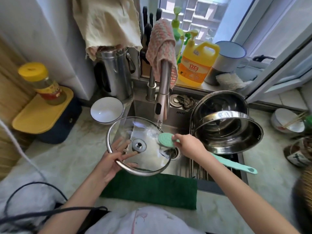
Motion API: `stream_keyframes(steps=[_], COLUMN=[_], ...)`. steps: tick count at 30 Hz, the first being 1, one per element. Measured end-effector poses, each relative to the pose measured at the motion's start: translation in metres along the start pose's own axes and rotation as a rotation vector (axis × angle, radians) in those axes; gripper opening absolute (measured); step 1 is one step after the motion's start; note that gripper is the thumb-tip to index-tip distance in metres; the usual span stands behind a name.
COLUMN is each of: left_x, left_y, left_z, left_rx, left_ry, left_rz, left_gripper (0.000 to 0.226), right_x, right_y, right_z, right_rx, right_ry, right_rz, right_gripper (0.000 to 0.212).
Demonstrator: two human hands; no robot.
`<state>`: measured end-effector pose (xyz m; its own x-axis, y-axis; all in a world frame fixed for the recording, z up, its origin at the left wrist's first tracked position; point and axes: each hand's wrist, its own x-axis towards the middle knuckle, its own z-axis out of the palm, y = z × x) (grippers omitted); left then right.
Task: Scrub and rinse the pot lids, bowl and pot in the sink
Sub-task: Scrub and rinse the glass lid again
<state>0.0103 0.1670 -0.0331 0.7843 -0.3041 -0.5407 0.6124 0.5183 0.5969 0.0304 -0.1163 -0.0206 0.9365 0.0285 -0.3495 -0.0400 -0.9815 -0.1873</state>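
under window (199,19), steel sink (145,109) in pale counter (76,157), tap (163,92) running

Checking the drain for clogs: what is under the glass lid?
Through the glass lid show fingers of the left hand and the sink floor. The drain sits under its right edge, partly hidden by the rim and the brush.

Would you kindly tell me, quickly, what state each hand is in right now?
Left hand: closed, gripping the rim of the glass pot lid.
Right hand: closed, holding the green brush.
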Motion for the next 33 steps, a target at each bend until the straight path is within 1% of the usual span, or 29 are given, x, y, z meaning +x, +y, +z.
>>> stream_keyframes(steps=[4,6,7,8,11,12,13,14,15,16,17,18,20,21,23,24,25,26,28,29,31,33], left_x=[0.003,0.004,0.005,0.006,0.008,0.006,0.005,0.004,0.004,0.003,0.004,0.004,0.004,0.006,0.009,0.010,0.011,0.012,0.015,0.014,0.015,0.014], left_y=[-0.001,-0.001,0.000,0.000,0.000,0.001,0.001,0.002,0.002,0.002,0.003,0.004,0.005,0.006,0.008,0.006,0.008,0.010,0.014,0.016,0.018,0.021], left_z=[-0.004,-0.005,-0.004,-0.005,-0.006,-0.006,-0.005,-0.004,-0.004,-0.003,-0.002,-0.001,0.006,0.007,0.011,0.013,0.017,0.020,0.022,0.023,0.024,0.026], left_rx=[-0.001,0.028,0.037,0.033,-0.031,-0.046,-0.048,-0.038,-0.030,-0.041,-0.063,-0.071,-0.049,-0.039,-0.076,-0.123,-0.136,-0.109,0.006,0.035,0.067,0.078], left_ry=[0.063,0.062,0.054,0.055,0.000,-0.019,-0.036,-0.064,-0.104,-0.147,-0.189,-0.229,-0.300,-0.303,-0.357,-0.411,-0.448,-0.436,-0.347,-0.330,-0.331,-0.327], left_rz=[0.018,0.029,0.032,0.032,0.010,0.007,0.000,-0.004,-0.010,-0.012,-0.003,0.021,0.064,0.065,0.056,0.036,0.029,0.041,0.133,0.144,0.145,0.149], left_gripper=[0.072,0.071,0.071,0.072,0.079,0.080,0.078,0.083,0.097,0.110,0.114,0.111,0.104,0.103,0.096,0.089,0.086,0.090,0.109,0.115,0.118,0.111], right_x=[-0.032,-0.037,-0.038,-0.038,-0.036,-0.036,-0.035,-0.034,-0.033,-0.033,-0.033,-0.032,-0.030,-0.030,-0.026,-0.025,-0.021,-0.019,-0.012,-0.009,-0.004,-0.002], right_y=[-0.003,-0.005,-0.005,-0.006,-0.004,-0.002,0.000,0.002,0.004,0.005,0.004,0.003,0.002,-0.001,-0.004,-0.005,-0.004,-0.002,0.000,0.000,-0.001,-0.005], right_z=[0.003,0.001,0.000,0.000,0.003,0.006,0.008,0.009,0.010,0.010,0.010,0.010,0.012,0.014,0.012,0.010,0.007,0.003,-0.004,-0.007,-0.010,-0.011], right_rx=[0.215,0.432,0.567,0.674,0.845,0.914,0.988,1.080,1.191,1.300,1.374,1.419,1.526,1.599,1.708,1.730,1.726,1.689,1.577,1.525,1.406,1.367], right_ry=[-0.264,-0.391,-0.398,-0.352,-0.043,0.044,0.099,0.111,0.089,0.054,0.015,-0.022,-0.064,-0.068,-0.046,-0.033,-0.019,-0.015,-0.046,-0.065,-0.068,-0.025], right_rz=[-0.147,-0.143,-0.101,-0.042,0.141,0.193,0.236,0.282,0.325,0.358,0.370,0.365,0.325,0.308,0.276,0.283,0.291,0.288,0.275,0.268,0.274,0.276], right_gripper=[0.027,0.027,0.028,0.031,0.042,0.042,0.035,0.026,0.020,0.022,0.025,0.028,0.042,0.047,0.047,0.042,0.037,0.033,0.030,0.027,0.022,0.021])
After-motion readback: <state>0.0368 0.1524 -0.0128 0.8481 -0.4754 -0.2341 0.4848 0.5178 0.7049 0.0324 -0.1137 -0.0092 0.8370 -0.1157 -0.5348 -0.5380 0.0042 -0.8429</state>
